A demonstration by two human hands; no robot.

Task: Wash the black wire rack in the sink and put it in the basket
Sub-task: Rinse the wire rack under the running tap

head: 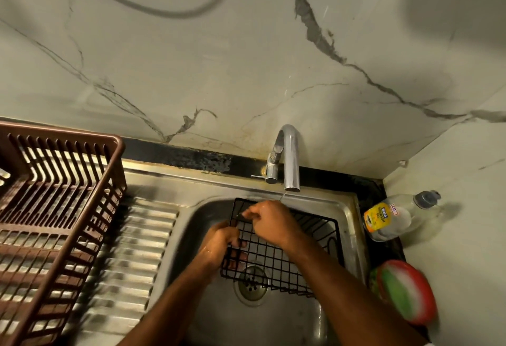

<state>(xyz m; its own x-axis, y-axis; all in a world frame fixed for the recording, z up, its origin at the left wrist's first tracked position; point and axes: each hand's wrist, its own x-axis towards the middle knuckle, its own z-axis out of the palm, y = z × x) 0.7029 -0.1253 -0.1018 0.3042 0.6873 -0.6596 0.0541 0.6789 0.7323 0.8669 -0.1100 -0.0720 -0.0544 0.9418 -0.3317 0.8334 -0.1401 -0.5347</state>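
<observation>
While tilted over the sink (353,225), black wire rack (284,258) gripped by left fingers (238,241), pinched by right fingers (250,213).

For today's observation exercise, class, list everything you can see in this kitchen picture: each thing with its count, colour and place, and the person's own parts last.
black wire rack: one, black, in the sink, held over the drain
sink: one, steel, centre, ribbed drainboard on its left
drain: one, metal, sink bottom, partly under the rack
tap: one, chrome, behind the sink, a thin stream running
basket: one, brown, on the drainboard at left
dishwash bottle: one, clear with yellow label, lying right of the sink
soap dish: one, red and green, right counter edge
hose: one, white, on the marble wall
left hand: fingers grip the rack's left edge
right hand: fingers pinch the rack's far corner
</observation>
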